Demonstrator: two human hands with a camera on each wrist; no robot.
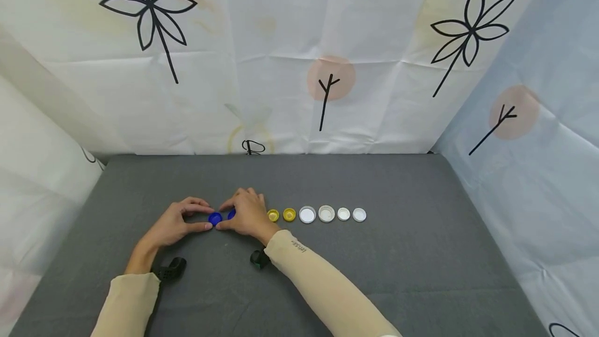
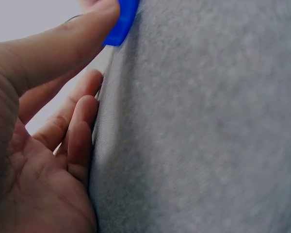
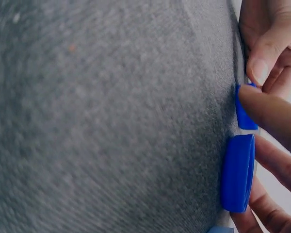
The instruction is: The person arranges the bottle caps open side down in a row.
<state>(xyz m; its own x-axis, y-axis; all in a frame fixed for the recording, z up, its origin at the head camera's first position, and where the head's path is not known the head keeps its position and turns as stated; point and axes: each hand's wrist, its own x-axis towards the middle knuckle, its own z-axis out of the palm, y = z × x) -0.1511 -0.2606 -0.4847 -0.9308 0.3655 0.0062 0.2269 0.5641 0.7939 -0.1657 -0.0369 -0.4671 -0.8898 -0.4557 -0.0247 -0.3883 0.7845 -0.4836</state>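
Note:
A small blue bottle cap (image 1: pixel 215 218) lies on the grey cloth, its hollow side up. My left hand (image 1: pixel 175 222) pinches it between thumb and index finger from the left. From the right, my right hand (image 1: pixel 248 215) has its thumb and index finger at the same cap. In the right wrist view the right thumb lies on this small blue cap (image 3: pixel 245 116), close to the left thumb. A second blue cap (image 1: pixel 231 214) sits just right of it, partly hidden under the right hand; it looks larger in the right wrist view. The left wrist view catches only the pinched cap's edge (image 2: pixel 122 29).
Rightward along the same row lie two yellow caps (image 1: pixel 289 215), two larger white caps (image 1: pixel 307 215) and two smaller white caps (image 1: pixel 359 215). A light blue edge (image 3: pixel 220 230) shows low in the right wrist view. Patterned white cloth walls (image 1: pixel 281 92) enclose the table (image 1: pixel 398 259).

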